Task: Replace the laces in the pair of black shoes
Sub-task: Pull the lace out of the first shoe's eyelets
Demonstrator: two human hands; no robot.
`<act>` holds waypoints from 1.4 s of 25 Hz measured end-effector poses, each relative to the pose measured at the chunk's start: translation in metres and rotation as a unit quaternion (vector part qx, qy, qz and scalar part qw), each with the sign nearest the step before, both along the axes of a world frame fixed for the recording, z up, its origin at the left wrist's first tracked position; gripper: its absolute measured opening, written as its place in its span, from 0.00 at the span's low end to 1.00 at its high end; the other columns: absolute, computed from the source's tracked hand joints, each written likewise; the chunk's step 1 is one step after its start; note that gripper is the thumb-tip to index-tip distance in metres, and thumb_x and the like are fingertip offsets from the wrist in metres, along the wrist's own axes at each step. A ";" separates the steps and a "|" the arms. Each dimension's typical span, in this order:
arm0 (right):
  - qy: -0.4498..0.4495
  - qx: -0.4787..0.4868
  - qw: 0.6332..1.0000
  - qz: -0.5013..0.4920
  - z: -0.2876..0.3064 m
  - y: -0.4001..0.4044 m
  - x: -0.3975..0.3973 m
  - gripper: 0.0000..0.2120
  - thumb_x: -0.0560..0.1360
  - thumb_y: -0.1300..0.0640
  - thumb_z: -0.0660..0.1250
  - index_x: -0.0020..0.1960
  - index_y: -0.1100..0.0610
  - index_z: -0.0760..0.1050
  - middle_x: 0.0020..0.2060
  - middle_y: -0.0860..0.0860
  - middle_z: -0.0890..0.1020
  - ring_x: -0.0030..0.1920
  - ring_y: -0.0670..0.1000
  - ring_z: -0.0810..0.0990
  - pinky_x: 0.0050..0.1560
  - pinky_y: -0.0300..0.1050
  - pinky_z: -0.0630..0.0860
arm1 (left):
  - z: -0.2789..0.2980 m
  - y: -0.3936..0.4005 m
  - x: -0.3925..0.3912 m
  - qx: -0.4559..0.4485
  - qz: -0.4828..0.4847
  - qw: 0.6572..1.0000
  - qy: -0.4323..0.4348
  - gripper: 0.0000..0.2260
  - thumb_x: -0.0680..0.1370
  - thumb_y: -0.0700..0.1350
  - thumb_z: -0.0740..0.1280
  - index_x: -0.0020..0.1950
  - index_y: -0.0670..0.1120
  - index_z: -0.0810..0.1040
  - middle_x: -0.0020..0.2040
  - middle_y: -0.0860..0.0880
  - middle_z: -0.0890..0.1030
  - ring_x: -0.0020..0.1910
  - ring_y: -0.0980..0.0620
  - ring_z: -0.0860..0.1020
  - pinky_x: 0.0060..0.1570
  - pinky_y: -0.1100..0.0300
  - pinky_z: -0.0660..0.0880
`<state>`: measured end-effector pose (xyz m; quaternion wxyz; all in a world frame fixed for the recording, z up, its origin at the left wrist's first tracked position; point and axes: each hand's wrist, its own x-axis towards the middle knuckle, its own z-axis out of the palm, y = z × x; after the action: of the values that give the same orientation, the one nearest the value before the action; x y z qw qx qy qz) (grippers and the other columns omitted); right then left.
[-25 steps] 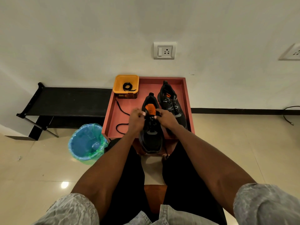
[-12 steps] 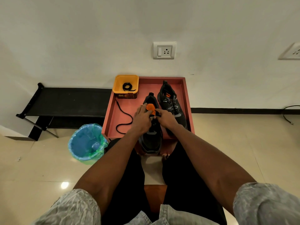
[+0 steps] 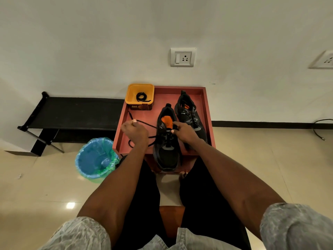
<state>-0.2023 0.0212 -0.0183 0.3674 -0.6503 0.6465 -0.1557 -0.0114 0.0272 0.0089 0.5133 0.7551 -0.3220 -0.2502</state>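
Observation:
Two black shoes stand on a red tray [image 3: 207, 109]. The near shoe [image 3: 166, 152] has an orange insole and hangs over the tray's front edge; the far shoe [image 3: 191, 116] sits behind it to the right. My left hand [image 3: 134, 131] pinches a black lace [image 3: 146, 124] and holds it out to the left of the near shoe; the lace runs taut to the shoe's eyelets. My right hand [image 3: 183, 131] grips the near shoe at its tongue and upper eyelets. A yellow tub [image 3: 139, 92] at the tray's back left holds a coiled black lace [image 3: 141, 96].
A blue bin lined with a green bag [image 3: 95, 157] stands on the floor left of the tray. A low black rack [image 3: 72, 116] runs along the wall at left. My legs in black trousers flank the tray's base. A wall socket [image 3: 182, 57] is above.
My left hand has moved away from the shoe's tongue to the left, drawing the lace out taut. My right hand stays on the near shoe.

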 end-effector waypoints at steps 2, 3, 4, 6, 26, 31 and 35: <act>0.001 0.002 1.000 -0.005 0.001 -0.001 0.002 0.24 0.80 0.53 0.66 0.74 0.54 0.69 0.58 0.55 0.81 0.57 0.56 0.80 0.53 0.49 0.74 | 0.002 -0.002 0.009 0.044 -0.020 0.997 -0.056 0.10 0.79 0.35 0.59 0.59 0.38 0.74 0.67 0.42 0.68 0.63 0.43 0.72 0.64 0.53 0.73; 0.003 0.003 1.000 -0.007 0.000 -0.001 0.003 0.25 0.80 0.53 0.66 0.75 0.54 0.68 0.58 0.55 0.81 0.57 0.57 0.80 0.54 0.50 0.75 | 0.000 -0.001 0.009 0.049 -0.087 0.987 -0.128 0.14 0.78 0.34 0.60 0.63 0.39 0.74 0.70 0.42 0.66 0.68 0.42 0.69 0.68 0.52 0.70; 0.007 0.004 1.000 -0.007 0.000 -0.001 0.004 0.25 0.79 0.52 0.66 0.75 0.54 0.69 0.59 0.55 0.81 0.56 0.56 0.80 0.54 0.49 0.75 | -0.001 0.000 0.004 0.042 -0.166 0.966 -0.195 0.16 0.78 0.34 0.61 0.65 0.41 0.75 0.74 0.42 0.64 0.73 0.42 0.64 0.71 0.51 0.65; 0.011 0.001 1.000 -0.005 0.000 -0.001 0.005 0.23 0.79 0.52 0.66 0.74 0.52 0.70 0.56 0.55 0.82 0.53 0.55 0.81 0.51 0.48 0.75 | -0.003 0.003 -0.010 0.027 -0.323 0.905 -0.276 0.14 0.79 0.38 0.63 0.64 0.46 0.78 0.77 0.43 0.61 0.76 0.43 0.57 0.74 0.48 0.59; 0.010 0.008 1.000 -0.007 0.004 0.000 0.005 0.24 0.79 0.52 0.67 0.74 0.52 0.70 0.59 0.56 0.81 0.57 0.57 0.80 0.55 0.50 0.75 | -0.001 0.003 -0.009 0.037 -0.283 0.924 -0.255 0.14 0.79 0.37 0.62 0.64 0.44 0.78 0.77 0.42 0.61 0.76 0.42 0.59 0.74 0.49 0.59; 0.010 0.000 1.000 -0.004 0.003 0.001 0.005 0.21 0.78 0.51 0.66 0.70 0.48 0.73 0.55 0.53 0.83 0.53 0.55 0.81 0.51 0.49 0.76 | -0.020 0.000 -0.027 0.095 -0.492 0.787 -0.359 0.16 0.80 0.44 0.64 0.68 0.48 0.77 0.78 0.41 0.60 0.75 0.39 0.58 0.72 0.42 0.63; 0.017 -0.003 1.000 -0.004 0.007 0.002 0.008 0.22 0.79 0.51 0.67 0.72 0.48 0.72 0.52 0.55 0.84 0.51 0.56 0.82 0.51 0.52 0.78 | -0.019 -0.001 -0.026 0.053 -0.514 0.798 -0.312 0.11 0.81 0.40 0.63 0.56 0.37 0.82 0.73 0.40 0.67 0.68 0.40 0.68 0.64 0.53 0.68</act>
<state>-0.1945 0.0236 -0.0115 0.3543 -0.6514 0.6545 -0.1478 -0.0372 0.0267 -0.0105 0.1407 0.5419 -0.7916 -0.2448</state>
